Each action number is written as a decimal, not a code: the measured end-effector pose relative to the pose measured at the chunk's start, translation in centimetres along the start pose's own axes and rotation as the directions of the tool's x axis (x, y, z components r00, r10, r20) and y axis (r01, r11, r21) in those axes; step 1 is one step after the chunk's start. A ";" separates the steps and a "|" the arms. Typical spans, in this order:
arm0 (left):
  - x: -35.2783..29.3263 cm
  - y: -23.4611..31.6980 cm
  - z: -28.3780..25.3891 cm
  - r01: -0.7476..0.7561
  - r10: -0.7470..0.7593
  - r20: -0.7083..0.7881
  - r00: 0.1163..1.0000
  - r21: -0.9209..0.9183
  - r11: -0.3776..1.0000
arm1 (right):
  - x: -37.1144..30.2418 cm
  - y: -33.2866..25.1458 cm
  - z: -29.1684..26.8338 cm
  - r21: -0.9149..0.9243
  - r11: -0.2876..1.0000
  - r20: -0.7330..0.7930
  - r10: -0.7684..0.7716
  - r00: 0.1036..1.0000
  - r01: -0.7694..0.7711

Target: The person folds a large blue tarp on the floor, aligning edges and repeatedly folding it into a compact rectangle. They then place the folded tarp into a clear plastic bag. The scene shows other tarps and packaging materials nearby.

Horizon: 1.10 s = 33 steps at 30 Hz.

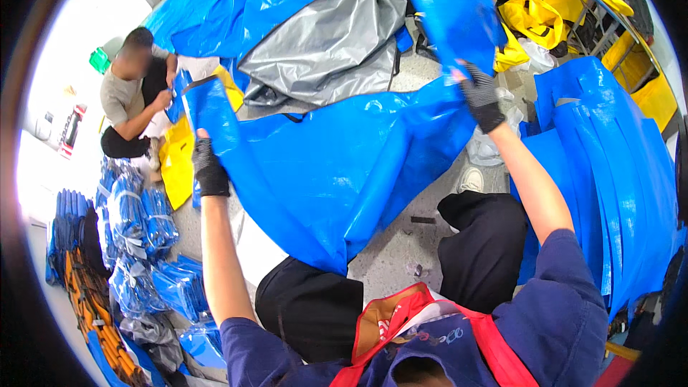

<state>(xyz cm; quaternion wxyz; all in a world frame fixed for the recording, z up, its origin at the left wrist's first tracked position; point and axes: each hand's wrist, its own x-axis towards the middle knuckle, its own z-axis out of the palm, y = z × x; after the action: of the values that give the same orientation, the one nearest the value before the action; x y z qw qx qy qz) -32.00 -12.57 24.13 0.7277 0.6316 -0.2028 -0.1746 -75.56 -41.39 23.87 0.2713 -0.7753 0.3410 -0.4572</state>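
Above the seated person's knees, a blue bag (337, 172) hangs spread between two gloved hands. Left hand (209, 167) clamps its left edge; right hand (479, 94) pinches its raised right corner. Beyond the bag, another person (132, 97) crouches beside a grey sheet (330, 43).

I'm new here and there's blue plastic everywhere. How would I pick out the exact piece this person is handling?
Start at the speckled grey floor between the seated person's black-trousered knees. Spread above it is one large blue tarpaulin bag, stretched between the left hand and the raised right hand, both in dark gloves. Unlike the folded blue stack at the right and the wrapped bundles at the left, it is open and loose.
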 end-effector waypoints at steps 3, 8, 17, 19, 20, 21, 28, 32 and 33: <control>-3.5 2.0 5.9 -0.044 0.044 0.035 0.998 0.008 0.999 | 0.9 -7.9 2.3 0.127 0.970 0.231 -0.232 0.945 0.207; -6.3 5.4 10.7 -0.261 0.266 -0.064 0.962 0.073 0.963 | -2.5 -14.8 4.6 0.200 0.894 0.341 -0.446 0.827 0.400; -12.1 9.7 17.4 -0.385 0.354 0.361 0.863 0.014 0.923 | -7.1 -16.1 5.9 -0.021 0.574 0.467 -0.719 0.516 0.819; -12.3 9.7 17.6 -0.485 0.435 0.274 0.858 0.146 0.862 | -6.5 -17.5 4.1 0.051 0.618 0.585 -0.655 0.478 0.785; -11.9 9.5 17.3 -0.480 0.418 0.262 0.870 0.252 0.840 | -5.2 -17.8 3.0 0.171 0.720 0.687 -0.577 0.443 0.673; -11.6 9.5 17.1 -0.475 0.406 0.251 0.879 0.365 0.801 | -3.6 -18.1 2.1 0.271 0.805 0.769 -0.511 0.384 0.528; -15.8 12.1 20.5 -0.685 0.513 0.467 0.720 0.364 0.631 | 9.4 -23.8 -1.7 0.418 0.761 0.539 -0.648 0.539 0.496; -18.4 12.8 20.3 -0.746 0.556 0.529 0.641 0.260 0.612 | 11.6 -26.5 -3.0 0.243 0.672 0.818 -0.530 0.225 0.699; -18.5 12.0 20.2 -0.733 0.559 0.511 0.653 0.238 0.638 | 11.1 -26.8 -3.9 0.214 0.705 0.860 -0.464 0.212 0.676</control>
<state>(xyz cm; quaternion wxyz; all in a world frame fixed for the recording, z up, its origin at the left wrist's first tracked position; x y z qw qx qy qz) -58.29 -18.54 37.02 0.5282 0.6067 -0.5932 0.0303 -67.65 -33.77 51.01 0.1326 -0.9844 -0.1133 -0.0235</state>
